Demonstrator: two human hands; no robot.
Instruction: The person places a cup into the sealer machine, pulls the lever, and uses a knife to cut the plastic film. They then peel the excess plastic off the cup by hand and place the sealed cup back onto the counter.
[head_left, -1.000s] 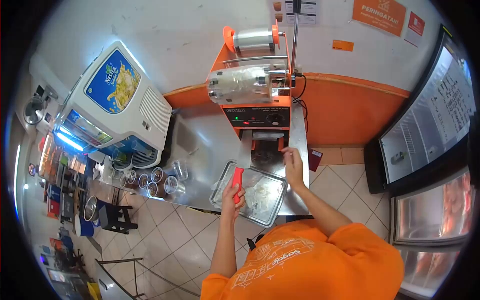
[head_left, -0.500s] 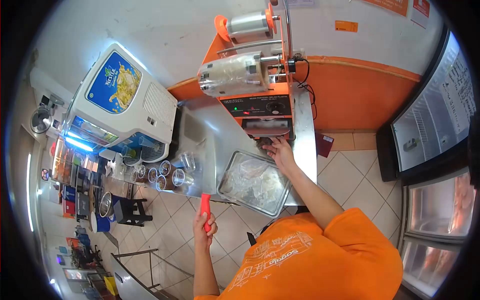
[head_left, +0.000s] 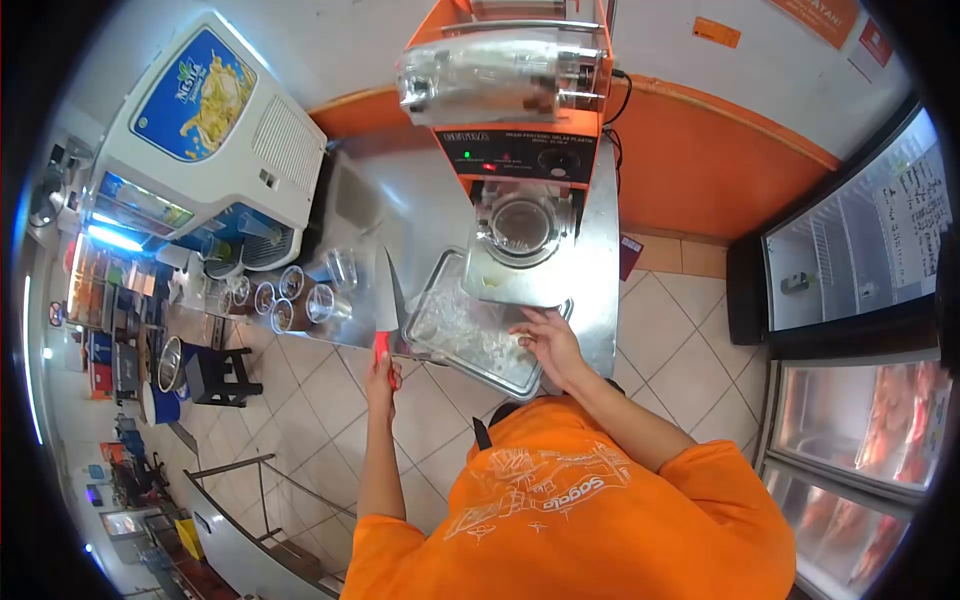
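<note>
My left hand [head_left: 381, 382] is closed round the red handle of a knife [head_left: 388, 295], its broad blade pointing up beside the metal tray. My right hand [head_left: 550, 345], fingers apart, hovers just below the front edge of the sliding plate [head_left: 515, 285] of an orange cup sealing machine [head_left: 520, 150]. That plate is drawn out toward me, with a clear round cup [head_left: 520, 228] in its ring. Under the plate and beside my right hand lies a metal tray [head_left: 455, 325] holding crumpled clear plastic film.
Several clear plastic cups [head_left: 290, 300], some with dark contents, stand left on the counter. Behind them is a white drink dispenser [head_left: 215, 130]. A glass-door fridge [head_left: 850, 220] stands at right, and a black stool [head_left: 225, 378] on the tiled floor at left.
The machine's plate has slid out toward me with the cup, and my right hand has come back from the machine's mouth. The knife's blade now shows, its handle turned more upright.
</note>
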